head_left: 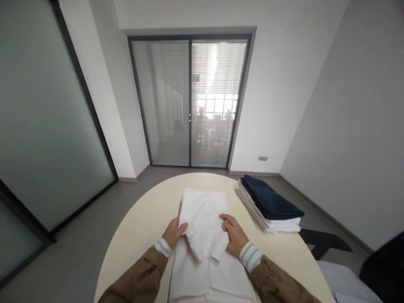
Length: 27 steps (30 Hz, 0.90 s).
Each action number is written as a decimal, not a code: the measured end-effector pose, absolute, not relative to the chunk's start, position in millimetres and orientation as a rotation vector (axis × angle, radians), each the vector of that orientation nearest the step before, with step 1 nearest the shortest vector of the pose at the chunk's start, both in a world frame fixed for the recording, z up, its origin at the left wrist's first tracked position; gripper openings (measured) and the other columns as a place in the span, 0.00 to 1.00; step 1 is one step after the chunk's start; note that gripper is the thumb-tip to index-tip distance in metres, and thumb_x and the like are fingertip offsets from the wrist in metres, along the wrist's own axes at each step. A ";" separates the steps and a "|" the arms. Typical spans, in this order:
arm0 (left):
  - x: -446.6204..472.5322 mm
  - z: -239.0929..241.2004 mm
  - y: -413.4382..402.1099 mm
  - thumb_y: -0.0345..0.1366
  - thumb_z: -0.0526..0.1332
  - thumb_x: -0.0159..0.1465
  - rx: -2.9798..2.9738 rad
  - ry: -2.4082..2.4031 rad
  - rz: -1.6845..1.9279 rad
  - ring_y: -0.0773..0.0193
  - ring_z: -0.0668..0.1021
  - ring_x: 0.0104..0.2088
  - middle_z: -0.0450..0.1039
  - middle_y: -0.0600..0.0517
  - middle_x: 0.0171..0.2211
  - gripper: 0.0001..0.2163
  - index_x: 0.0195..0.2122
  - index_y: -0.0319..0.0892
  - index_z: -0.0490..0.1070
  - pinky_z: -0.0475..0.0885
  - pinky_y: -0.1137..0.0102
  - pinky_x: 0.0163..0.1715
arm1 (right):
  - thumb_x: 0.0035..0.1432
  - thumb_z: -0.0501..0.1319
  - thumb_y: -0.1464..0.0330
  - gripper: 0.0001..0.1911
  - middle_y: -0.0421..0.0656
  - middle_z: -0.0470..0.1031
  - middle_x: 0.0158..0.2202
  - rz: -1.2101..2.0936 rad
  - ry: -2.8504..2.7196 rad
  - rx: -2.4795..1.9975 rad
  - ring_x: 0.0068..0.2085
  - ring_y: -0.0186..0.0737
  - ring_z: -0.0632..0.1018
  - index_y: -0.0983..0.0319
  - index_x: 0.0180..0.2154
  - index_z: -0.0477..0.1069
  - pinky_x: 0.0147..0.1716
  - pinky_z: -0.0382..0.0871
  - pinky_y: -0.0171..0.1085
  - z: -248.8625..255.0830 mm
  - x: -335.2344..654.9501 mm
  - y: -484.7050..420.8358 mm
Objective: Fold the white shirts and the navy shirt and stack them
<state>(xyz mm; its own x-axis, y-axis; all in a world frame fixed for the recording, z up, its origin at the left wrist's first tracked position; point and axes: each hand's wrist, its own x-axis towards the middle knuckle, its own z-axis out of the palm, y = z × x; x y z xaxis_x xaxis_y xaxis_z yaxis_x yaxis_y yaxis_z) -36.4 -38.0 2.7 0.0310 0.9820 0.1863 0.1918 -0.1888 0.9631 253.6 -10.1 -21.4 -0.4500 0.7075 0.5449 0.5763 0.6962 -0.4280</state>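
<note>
Brown sleeves [139, 275] closest to the cam, left hand [172, 232] and right hand [236, 236] each gripping one side of a folded white garment [203, 206], it's over more white fabric [189, 280] on the round cream table [135, 240], navy cloth [269, 200] tops a white stack [285, 225] at right

Lower white cloth [229, 283] — cut off; sleeves [140, 271] — likewise

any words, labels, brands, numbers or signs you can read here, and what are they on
None can be read.
White cloth between the hands: no lettering shows.
Navy cloth on the stack: no lettering shows.
Wall plate: too small to tell whether it is marked.
Beyond the blinds: too blurred to make out any text.
</note>
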 end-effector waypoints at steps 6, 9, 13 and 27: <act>-45.7 5.0 -62.4 0.44 0.58 0.57 1.511 1.284 0.897 0.51 0.78 0.38 0.80 0.46 0.32 0.17 0.35 0.35 0.78 0.72 0.62 0.41 | 0.46 0.58 0.73 0.10 0.47 0.74 0.40 0.239 -2.213 -0.719 0.42 0.45 0.74 0.57 0.27 0.56 0.41 0.66 0.42 1.2 266.1 -28.3; -48.0 -2.6 -73.7 0.41 0.57 0.57 1.635 1.307 0.758 0.53 0.78 0.34 0.80 0.47 0.31 0.15 0.33 0.36 0.78 0.71 0.64 0.37 | 0.47 0.58 0.71 0.08 0.42 0.73 0.30 0.294 -2.274 -0.702 0.33 0.40 0.72 0.57 0.28 0.58 0.36 0.64 0.40 5.8 271.3 -40.9; -48.4 -8.4 -81.3 0.47 0.61 0.57 1.682 1.313 0.772 0.51 0.78 0.35 0.81 0.46 0.31 0.16 0.33 0.37 0.79 0.72 0.63 0.40 | 0.47 0.61 0.69 0.17 0.43 0.74 0.36 0.403 -2.422 -0.788 0.35 0.41 0.73 0.58 0.42 0.67 0.36 0.67 0.38 4.4 274.2 -49.2; -37.2 -15.0 -54.3 0.48 0.60 0.58 1.402 1.391 1.261 0.57 0.77 0.25 0.77 0.51 0.25 0.29 0.57 0.35 0.62 0.72 0.65 0.29 | 0.49 0.58 0.75 0.19 0.48 0.76 0.45 0.275 -2.381 -0.814 0.46 0.44 0.76 0.59 0.45 0.68 0.47 0.70 0.42 -12.8 277.2 -30.3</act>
